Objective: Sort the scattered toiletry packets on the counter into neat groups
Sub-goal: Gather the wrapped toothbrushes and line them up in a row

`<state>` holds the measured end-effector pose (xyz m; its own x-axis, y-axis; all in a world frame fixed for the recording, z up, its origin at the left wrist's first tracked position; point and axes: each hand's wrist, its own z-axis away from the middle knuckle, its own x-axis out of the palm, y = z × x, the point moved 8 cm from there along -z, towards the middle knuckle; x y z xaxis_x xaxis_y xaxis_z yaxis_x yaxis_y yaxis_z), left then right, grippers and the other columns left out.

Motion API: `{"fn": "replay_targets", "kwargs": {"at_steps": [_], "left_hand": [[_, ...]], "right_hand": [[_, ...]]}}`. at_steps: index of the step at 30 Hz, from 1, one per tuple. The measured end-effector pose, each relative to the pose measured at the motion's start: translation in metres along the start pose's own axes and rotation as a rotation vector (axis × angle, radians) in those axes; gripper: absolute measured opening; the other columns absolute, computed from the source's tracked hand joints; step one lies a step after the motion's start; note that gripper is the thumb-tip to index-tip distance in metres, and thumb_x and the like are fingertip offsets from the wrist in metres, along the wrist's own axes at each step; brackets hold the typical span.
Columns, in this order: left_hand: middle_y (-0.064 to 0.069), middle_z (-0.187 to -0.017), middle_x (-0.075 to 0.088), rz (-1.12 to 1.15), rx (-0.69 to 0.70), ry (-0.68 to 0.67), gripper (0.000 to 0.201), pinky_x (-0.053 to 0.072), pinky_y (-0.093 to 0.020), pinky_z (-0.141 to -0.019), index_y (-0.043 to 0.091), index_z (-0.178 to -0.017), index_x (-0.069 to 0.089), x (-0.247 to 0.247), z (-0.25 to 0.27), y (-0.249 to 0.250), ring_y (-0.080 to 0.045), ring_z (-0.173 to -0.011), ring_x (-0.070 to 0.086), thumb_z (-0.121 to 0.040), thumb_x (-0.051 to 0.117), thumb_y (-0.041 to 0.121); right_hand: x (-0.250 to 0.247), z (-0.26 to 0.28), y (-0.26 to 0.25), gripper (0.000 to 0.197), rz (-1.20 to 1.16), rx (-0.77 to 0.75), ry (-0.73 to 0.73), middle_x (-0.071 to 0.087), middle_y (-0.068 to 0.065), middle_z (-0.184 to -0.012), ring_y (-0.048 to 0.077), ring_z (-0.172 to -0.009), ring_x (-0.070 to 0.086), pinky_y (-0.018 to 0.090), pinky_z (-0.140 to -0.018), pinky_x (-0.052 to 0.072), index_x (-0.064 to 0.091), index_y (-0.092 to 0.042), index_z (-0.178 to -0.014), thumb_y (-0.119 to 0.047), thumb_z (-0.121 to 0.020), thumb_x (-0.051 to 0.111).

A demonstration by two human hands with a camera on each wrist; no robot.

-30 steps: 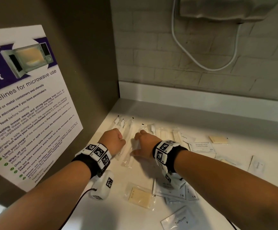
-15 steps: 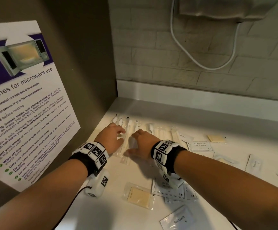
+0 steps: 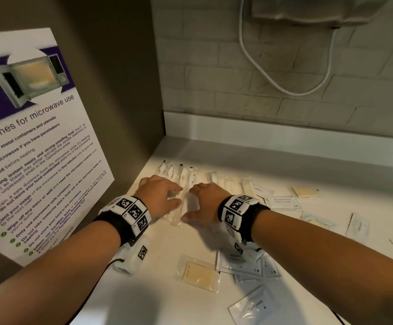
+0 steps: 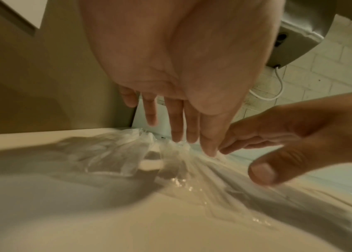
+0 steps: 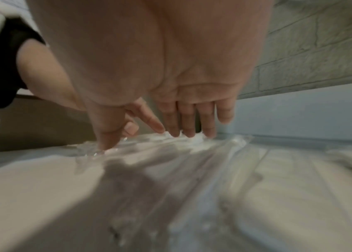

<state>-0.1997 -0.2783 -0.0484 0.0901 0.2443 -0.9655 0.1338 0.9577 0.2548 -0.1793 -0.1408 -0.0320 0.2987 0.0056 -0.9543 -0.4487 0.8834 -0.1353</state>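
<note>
A row of long clear-wrapped toothbrush packets (image 3: 179, 172) lies near the counter's back left corner. My left hand (image 3: 161, 195) lies flat on their near ends with straight fingers. My right hand (image 3: 206, 202) rests beside it, fingers straight and thumb spread, and one long packet (image 3: 186, 202) shows between the two hands. In the left wrist view the fingertips (image 4: 182, 134) touch crinkled wrappers (image 4: 116, 153). In the right wrist view the fingertips (image 5: 188, 131) press on clear plastic (image 5: 192, 150). Neither hand grips anything.
More long packets (image 3: 234, 185) lie right of my right hand. Shampoo sachets (image 3: 284, 202) (image 3: 240, 266), a soap packet (image 3: 199, 275), a toothpaste sachet (image 3: 254, 306), a yellow packet (image 3: 305, 192) and a white sachet (image 3: 359, 227) are scattered around. A brown side wall with a poster (image 3: 38, 148) stands left.
My left hand has uncurled from a fist to flat, straight fingers on the toothbrush packets. My right hand has spread its thumb and stayed beside it.
</note>
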Motion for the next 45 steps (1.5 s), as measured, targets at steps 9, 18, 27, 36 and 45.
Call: {"fn": "replay_targets", "kwargs": {"at_steps": [9, 18, 27, 36, 45], "left_hand": [[0.021, -0.131, 0.057, -0.126, 0.167, -0.121, 0.043, 0.020, -0.039, -0.106, 0.040, -0.121, 0.062, 0.006, 0.003, 0.036, -0.015, -0.131, 0.032, -0.081, 0.061, 0.056], [0.013, -0.130, 0.059, -0.143, 0.143, -0.099, 0.046, 0.020, -0.037, -0.108, 0.037, -0.128, 0.059, -0.001, 0.003, 0.046, -0.016, -0.130, 0.036, -0.085, 0.061, 0.052], [0.013, -0.126, 0.061, -0.130, 0.119, -0.120, 0.047, 0.020, -0.036, -0.104, 0.040, -0.125, 0.059, 0.004, 0.004, 0.036, -0.016, -0.127, 0.037, -0.080, 0.061, 0.057], [0.015, -0.132, 0.055, -0.150, 0.153, -0.141, 0.050, 0.024, -0.039, -0.101, 0.038, -0.128, 0.056, 0.002, 0.013, 0.040, -0.017, -0.124, 0.037, -0.081, 0.061, 0.055], [0.010, -0.132, 0.057, -0.184, 0.139, -0.163, 0.054, 0.024, -0.038, -0.100, 0.035, -0.134, 0.053, 0.002, 0.013, 0.044, -0.021, -0.125, 0.036, -0.085, 0.057, 0.056]], "right_hand": [[-0.006, 0.019, 0.034, 0.049, 0.126, 0.071, -0.036, 0.051, 0.006, -0.134, 0.026, -0.126, 0.045, 0.043, -0.110, 0.031, 0.055, -0.016, -0.130, -0.044, -0.090, 0.053], [0.001, 0.019, 0.017, 0.048, 0.063, 0.022, -0.204, 0.045, 0.009, -0.134, 0.027, -0.121, 0.051, 0.040, -0.102, 0.044, 0.055, -0.016, -0.132, -0.035, -0.088, 0.059], [-0.004, 0.010, 0.030, 0.065, -0.042, 0.068, -0.082, 0.042, 0.003, -0.136, 0.027, -0.123, 0.047, 0.044, -0.097, 0.046, 0.046, -0.026, -0.139, -0.052, -0.082, 0.065], [0.009, 0.018, 0.028, 0.077, 0.023, 0.037, -0.096, 0.027, 0.006, -0.156, 0.028, -0.138, 0.035, 0.043, -0.110, 0.035, 0.029, -0.015, -0.149, -0.052, -0.088, 0.057], [0.018, 0.018, 0.035, 0.085, -0.030, 0.038, -0.148, 0.004, 0.002, -0.163, 0.023, -0.146, 0.022, 0.039, -0.118, 0.023, 0.019, -0.017, -0.153, -0.054, -0.087, 0.057]]}}
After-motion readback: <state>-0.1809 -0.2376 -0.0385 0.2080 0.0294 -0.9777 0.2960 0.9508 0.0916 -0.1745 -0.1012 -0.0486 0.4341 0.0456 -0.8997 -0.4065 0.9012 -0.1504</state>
